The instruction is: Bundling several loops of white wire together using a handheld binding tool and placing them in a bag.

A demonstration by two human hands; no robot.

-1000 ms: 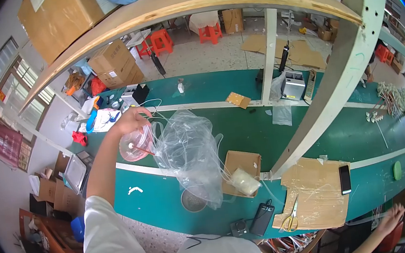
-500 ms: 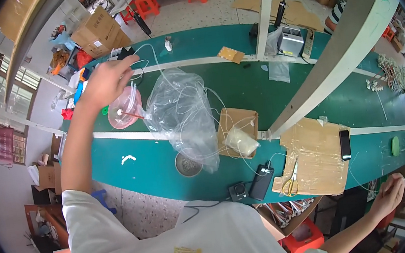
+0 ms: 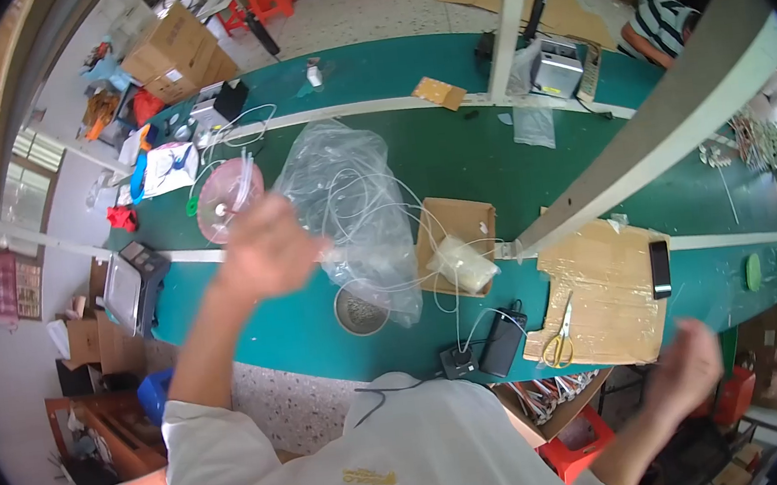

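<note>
My left hand (image 3: 274, 246), smeared by motion, is over the near part of the table, just left of a clear plastic bag (image 3: 342, 166). Its fingers look curled, but whether they hold anything is unclear. A thin white cord (image 3: 366, 170) loops over the bag and towards a wrapped white bundle (image 3: 464, 265) in a shallow cardboard box (image 3: 443, 212). Beyond my left hand is a pink round dish (image 3: 216, 205) with white sticks in it. Out at the right, past the table edge, my right hand (image 3: 688, 366) is blurred too, and its fingers do not show clearly.
A flat cardboard sheet (image 3: 597, 305) bears yellow-handled scissors (image 3: 560, 338) and a phone (image 3: 660, 269). Left of it are a black power bank (image 3: 503, 342) and a small black device (image 3: 458, 361). A round metal bowl (image 3: 361, 311) stands near the front edge. A white post (image 3: 663, 130) slants across the right.
My left hand has come down and towards me from the far left. My right hand has moved left and slightly upward. The cord stretched beside my right hand is no longer visible there.
</note>
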